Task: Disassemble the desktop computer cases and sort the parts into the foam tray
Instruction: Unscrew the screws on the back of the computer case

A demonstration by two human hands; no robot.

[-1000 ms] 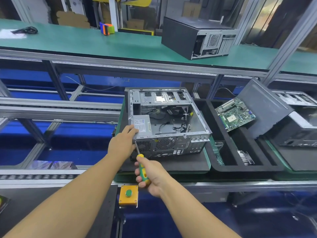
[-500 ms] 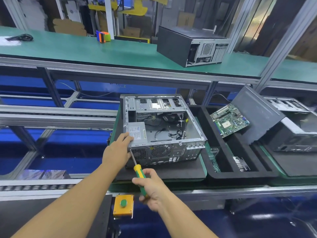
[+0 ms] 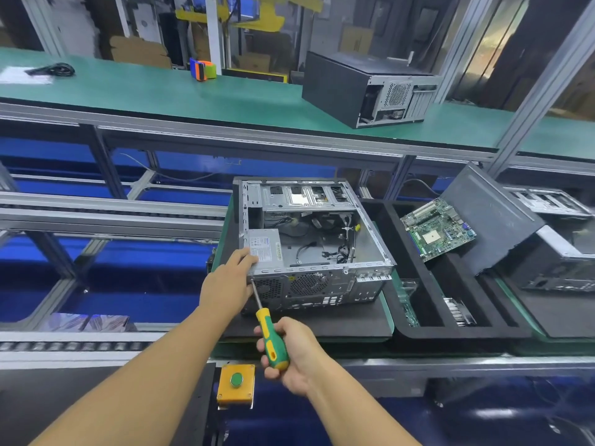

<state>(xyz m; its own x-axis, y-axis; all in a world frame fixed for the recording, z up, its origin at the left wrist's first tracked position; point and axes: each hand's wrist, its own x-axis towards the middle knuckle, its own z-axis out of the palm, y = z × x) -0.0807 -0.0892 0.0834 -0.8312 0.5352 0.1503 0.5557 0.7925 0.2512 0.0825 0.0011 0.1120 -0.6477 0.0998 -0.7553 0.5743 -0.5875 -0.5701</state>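
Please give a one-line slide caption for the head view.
Right hand holds a green-yellow screwdriver against the rear corner of the open computer case while the left hand rests on it.

computer cases: three, namely open case (image 3: 341, 284), shelf case (image 3: 341, 85), right-edge case (image 3: 560, 268). power supply (image 3: 265, 247): one. motherboard (image 3: 438, 233): one. loose side panel (image 3: 489, 217): one. foam tray (image 3: 450, 333): one. screwdriver (image 3: 272, 342): one. hands: two, left hand (image 3: 225, 284) and right hand (image 3: 299, 352). push-button box (image 3: 236, 384): one. orange-and-green roll (image 3: 202, 69): one. coiled cable (image 3: 53, 70): one.
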